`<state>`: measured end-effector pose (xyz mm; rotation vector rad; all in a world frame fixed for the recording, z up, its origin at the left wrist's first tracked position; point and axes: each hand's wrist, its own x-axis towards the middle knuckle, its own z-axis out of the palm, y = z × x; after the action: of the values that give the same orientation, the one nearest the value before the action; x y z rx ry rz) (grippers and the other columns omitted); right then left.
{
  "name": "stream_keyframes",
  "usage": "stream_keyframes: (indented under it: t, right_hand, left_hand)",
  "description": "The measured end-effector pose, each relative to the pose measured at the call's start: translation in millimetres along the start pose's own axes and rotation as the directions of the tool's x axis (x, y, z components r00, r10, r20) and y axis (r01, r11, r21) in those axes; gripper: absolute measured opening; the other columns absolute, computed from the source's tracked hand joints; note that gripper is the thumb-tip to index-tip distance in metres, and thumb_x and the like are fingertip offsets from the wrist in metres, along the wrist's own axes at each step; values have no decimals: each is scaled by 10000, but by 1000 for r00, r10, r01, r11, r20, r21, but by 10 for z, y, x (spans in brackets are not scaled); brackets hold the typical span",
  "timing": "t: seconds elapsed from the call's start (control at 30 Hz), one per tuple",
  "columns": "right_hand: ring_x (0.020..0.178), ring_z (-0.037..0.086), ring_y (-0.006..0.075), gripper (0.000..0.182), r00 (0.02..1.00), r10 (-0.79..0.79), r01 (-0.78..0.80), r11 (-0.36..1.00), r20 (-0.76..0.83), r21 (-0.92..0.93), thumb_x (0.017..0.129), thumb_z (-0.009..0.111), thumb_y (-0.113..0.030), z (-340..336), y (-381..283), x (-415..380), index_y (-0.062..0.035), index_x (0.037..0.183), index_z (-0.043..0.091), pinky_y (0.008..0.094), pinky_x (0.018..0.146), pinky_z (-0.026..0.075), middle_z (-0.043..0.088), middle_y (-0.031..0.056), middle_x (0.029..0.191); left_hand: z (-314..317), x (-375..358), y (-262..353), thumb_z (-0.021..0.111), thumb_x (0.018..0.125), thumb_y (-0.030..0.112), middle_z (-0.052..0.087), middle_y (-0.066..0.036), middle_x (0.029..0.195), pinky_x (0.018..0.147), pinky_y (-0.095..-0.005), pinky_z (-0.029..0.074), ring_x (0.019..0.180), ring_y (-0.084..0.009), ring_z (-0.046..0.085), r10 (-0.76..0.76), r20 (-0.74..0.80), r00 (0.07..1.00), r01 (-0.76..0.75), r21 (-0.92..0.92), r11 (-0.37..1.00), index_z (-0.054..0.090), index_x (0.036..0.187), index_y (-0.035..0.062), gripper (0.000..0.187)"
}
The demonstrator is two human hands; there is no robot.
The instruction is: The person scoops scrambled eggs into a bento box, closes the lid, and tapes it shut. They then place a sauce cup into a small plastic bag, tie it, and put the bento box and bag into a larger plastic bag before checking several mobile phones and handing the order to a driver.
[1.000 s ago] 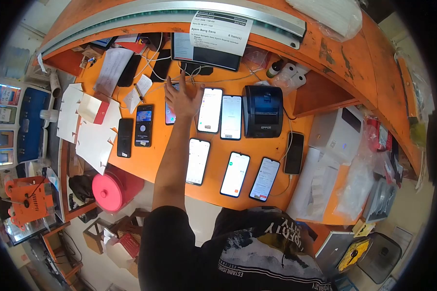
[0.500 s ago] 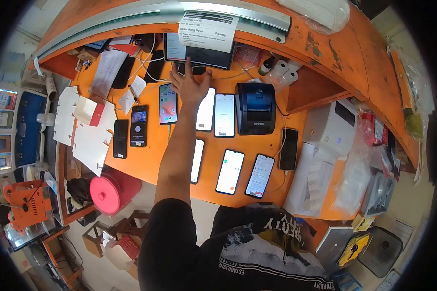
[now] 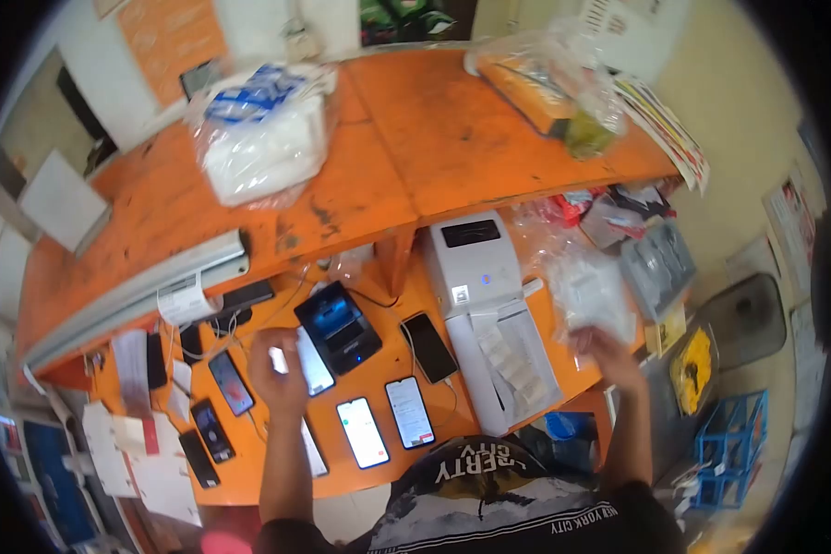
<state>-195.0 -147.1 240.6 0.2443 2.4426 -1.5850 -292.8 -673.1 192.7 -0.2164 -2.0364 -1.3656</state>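
My left hand (image 3: 279, 380) hovers over the middle of the phones, fingers apart, a lit phone screen (image 3: 317, 364) partly hidden behind it. Right of that hand stands a black receipt printer (image 3: 339, 334). Closer to my body lie two phones with bright screens, one white (image 3: 363, 432) and one showing text (image 3: 408, 413). My right hand (image 3: 609, 358) is at the right end of the desk, its fingers blurred at the edge of some clear plastic bags (image 3: 589, 288); whether it grips them I cannot tell.
A white label printer (image 3: 475, 263) stands between my hands, with paper strips (image 3: 508, 355) in front. Several more phones lie at left beside white cardboard (image 3: 111, 452). An orange shelf (image 3: 379, 166) rises behind, carrying a plastic-wrapped white bundle (image 3: 266, 138). A blue rack (image 3: 731, 452) is at far right.
The view has swung right. My left hand has drawn back from the tablet at the shelf to above the phones. My right hand has come into view beside the plastic bags.
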Motion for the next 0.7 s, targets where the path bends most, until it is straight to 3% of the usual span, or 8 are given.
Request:
stream_keyframes:
  t: [0.1,0.17,0.23,0.3,0.4,0.5,0.6,0.7]
  right_hand:
    - [1203,555,186,501,726,-468,526,850,-504,-31,977,652,-162,-125,-580,643,-22,1415,452,319,1018,443,564,98,1282]
    - [1301,524,265,689,489,-520,655,749,-701,-99,908,754,-214,-324,-777,1235,-3,1456,392,381,1085,420,507,178,1394]
    - [1365,474,334,915,354,-551,523,787,-756,-329,785,873,-285,-580,-923,1772,33,1469,355,425,1133,385,461,239,1456]
    - [1373,460,346,1080,475,-511,316,859,-716,-403,671,942,-325,-788,-1184,2036,65,1473,333,421,1139,377,455,254,1465]
    - [1383,452,323,1137,597,-676,628,729,-433,-272,626,954,-370,-1112,-1346,2427,45,1490,342,402,1141,376,458,240,1473]
    - [1381,460,335,1143,574,-771,684,637,-276,-356,618,936,-447,-1258,-1466,2599,0,1503,367,412,1150,366,461,223,1485]
    - [1394,440,372,1165,755,-596,442,771,-274,-459,604,918,-519,-1257,-1477,2721,-39,1517,377,408,1160,356,448,209,1508]
    - [1442,366,385,1166,786,-553,400,796,-275,-455,610,882,-581,-1250,-1540,2834,-89,1536,373,482,1190,288,408,206,1541]
  left_hand:
    - [433,308,774,679,825,23,670,-139,871,743,-367,489,792,-283,631,314,166,935,-302,-94,949,655,930,8,109]
    - [738,645,992,714,802,51,652,-122,856,743,-389,476,776,-304,609,513,178,840,-509,-70,858,655,927,21,141]
    - [1001,954,1179,741,801,92,642,-113,860,770,-402,469,784,-316,596,604,196,773,-616,-1,788,654,923,27,163]
    - [1202,1289,1238,750,819,172,631,-118,914,813,-417,454,847,-328,584,587,278,761,-634,126,763,663,970,27,226]
    - [1350,1562,1212,750,837,302,610,-137,1022,884,-443,435,965,-344,565,480,390,786,-599,288,747,672,1073,29,369]
    - [1470,1615,1246,747,835,404,587,-156,1100,934,-461,426,1045,-353,545,385,427,818,-555,415,721,664,1178,28,516]
    - [1529,1579,1247,757,818,450,580,-162,1123,959,-467,426,1068,-353,540,288,447,847,-503,495,708,664,1205,27,580]
    - [1575,1592,1272,770,799,407,583,-167,1084,920,-470,439,1031,-364,546,288,443,849,-505,521,688,664,1126,18,519]
